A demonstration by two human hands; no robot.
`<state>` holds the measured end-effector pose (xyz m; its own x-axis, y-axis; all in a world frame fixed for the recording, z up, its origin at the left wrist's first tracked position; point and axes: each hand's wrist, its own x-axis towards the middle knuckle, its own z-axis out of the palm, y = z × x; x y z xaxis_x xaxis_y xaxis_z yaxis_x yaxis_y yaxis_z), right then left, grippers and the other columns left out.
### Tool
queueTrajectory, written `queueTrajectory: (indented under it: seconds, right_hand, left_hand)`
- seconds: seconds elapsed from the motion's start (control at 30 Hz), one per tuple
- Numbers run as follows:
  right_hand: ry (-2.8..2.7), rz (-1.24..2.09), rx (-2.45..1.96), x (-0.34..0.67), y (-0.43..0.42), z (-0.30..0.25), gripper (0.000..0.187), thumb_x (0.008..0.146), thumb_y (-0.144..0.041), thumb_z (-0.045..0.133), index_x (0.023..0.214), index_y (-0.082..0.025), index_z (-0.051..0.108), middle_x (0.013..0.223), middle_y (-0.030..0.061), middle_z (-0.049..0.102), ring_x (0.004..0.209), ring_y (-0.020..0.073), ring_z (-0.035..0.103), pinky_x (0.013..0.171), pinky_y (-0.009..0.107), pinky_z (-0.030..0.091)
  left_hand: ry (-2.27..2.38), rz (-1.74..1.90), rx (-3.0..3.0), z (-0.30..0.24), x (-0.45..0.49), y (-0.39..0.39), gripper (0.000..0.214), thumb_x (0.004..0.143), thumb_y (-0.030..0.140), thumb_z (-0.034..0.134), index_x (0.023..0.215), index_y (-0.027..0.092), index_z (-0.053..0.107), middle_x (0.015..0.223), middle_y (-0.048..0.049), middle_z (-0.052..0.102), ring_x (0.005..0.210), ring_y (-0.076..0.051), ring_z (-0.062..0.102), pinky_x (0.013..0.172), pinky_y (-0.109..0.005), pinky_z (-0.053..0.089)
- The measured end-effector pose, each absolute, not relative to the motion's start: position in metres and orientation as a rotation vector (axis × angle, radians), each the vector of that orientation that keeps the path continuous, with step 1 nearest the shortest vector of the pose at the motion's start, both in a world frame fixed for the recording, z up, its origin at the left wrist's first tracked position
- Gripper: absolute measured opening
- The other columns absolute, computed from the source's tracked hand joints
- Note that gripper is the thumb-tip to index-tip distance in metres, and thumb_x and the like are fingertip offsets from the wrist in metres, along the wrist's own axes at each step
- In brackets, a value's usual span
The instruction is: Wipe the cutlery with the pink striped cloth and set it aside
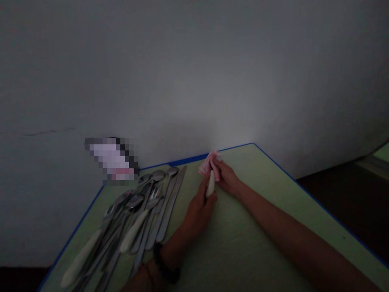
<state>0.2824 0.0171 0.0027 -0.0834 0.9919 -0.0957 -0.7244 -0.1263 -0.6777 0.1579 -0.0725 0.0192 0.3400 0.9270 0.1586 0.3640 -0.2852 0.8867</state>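
Observation:
My left hand [199, 209] is closed around the white handle of a piece of cutlery [210, 184], near the far edge of a pale green table [258, 227]. My right hand [226, 176] pinches a pink cloth [208, 162] wrapped over the far end of that utensil, so its head is hidden. Both hands meet at the table's far middle. A dark band sits on my left wrist.
A pile of several spoons, forks and knives [136, 215], some with white handles, lies on the left of the table. The table has a blue rim [170, 163] and stands against a grey wall. A blurred-out object [112, 160] sits at the wall. Dark floor lies at right.

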Motion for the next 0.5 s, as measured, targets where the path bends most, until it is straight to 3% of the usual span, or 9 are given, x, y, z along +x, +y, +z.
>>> queueTrajectory:
  seconds: [0.17, 0.33, 0.5]
  right_hand:
    - [-0.616, 1.716, -0.692, 0.285, 0.0167, -0.0018, 0.007, 0.058, -0.015, 0.056, 0.064, -0.016, 0.054, 0.058, -0.0031, 0.055, 0.057, 0.0111, 0.049, 0.058, 0.025, 0.04]
    - [-0.757, 1.705, -0.671, 0.2852, 0.0155, -0.0036, 0.018, 0.055, -0.012, 0.063, 0.071, -0.016, 0.058, 0.059, -0.0036, 0.058, 0.06, 0.0115, 0.052, 0.062, 0.026, 0.041]
    - [-0.74, 1.692, -0.678, 0.2843, 0.0153, -0.0019, 0.025, 0.058, -0.022, 0.073, 0.079, -0.017, 0.06, 0.064, -0.0016, 0.062, 0.066, 0.0136, 0.057, 0.069, 0.028, 0.043]
  left_hand:
    - [1.123, 0.926, 1.817, 0.0146, 0.1565, -0.0704, 0.057, 0.089, 0.027, 0.04, 0.143, 0.02, 0.024, 0.15, -0.008, 0.026, 0.137, -0.022, 0.023, 0.113, -0.042, 0.019]
    - [1.118, 0.939, 1.826, 0.0129, 0.1564, -0.0688, 0.06, 0.089, 0.027, 0.04, 0.145, 0.019, 0.019, 0.152, -0.0073, 0.021, 0.139, -0.02, 0.018, 0.114, -0.041, 0.016]
    - [1.119, 0.924, 1.842, 0.0122, 0.1564, -0.0681, 0.059, 0.088, 0.026, 0.04, 0.144, 0.02, 0.021, 0.152, -0.0067, 0.021, 0.139, -0.02, 0.019, 0.114, -0.041, 0.015]
